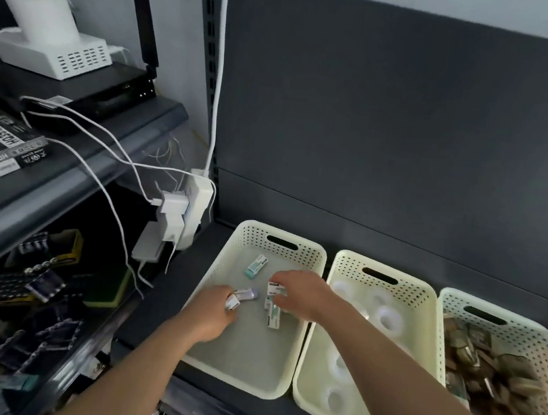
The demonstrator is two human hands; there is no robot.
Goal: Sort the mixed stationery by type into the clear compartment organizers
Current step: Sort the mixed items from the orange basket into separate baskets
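Your left hand (212, 312) is reaching into the leftmost cream basket (252, 235) on the shelf. Its fingers are curling round a small white eraser (232, 302), with a purple-tipped eraser (247, 294) lying just beside it on the basket floor. Further back, a teal eraser (256, 265) is sitting on its own, well apart from both hands.

Moving right, your right hand (304, 293) is coming in over the same basket and pinching a labelled white eraser (274, 289) at its fingertips. A longer white pack (273, 319) is lying right under it; I can't tell whether they're touching.

So I'd say you're mid-pickup on the eraser-type bits, both hands working one basket.

Next door, the middle basket (354, 266) is holding clear tape rolls (388, 317). The right basket (459, 301) is packed with brownish metal bits (486, 364) that are too blurry to name.

Next move probably calls for lifting both pieces clear and finding the clear organizers, which aren't showing anywhere from this angle. The pieces are tiny, so you're probably needing a firm pinch.
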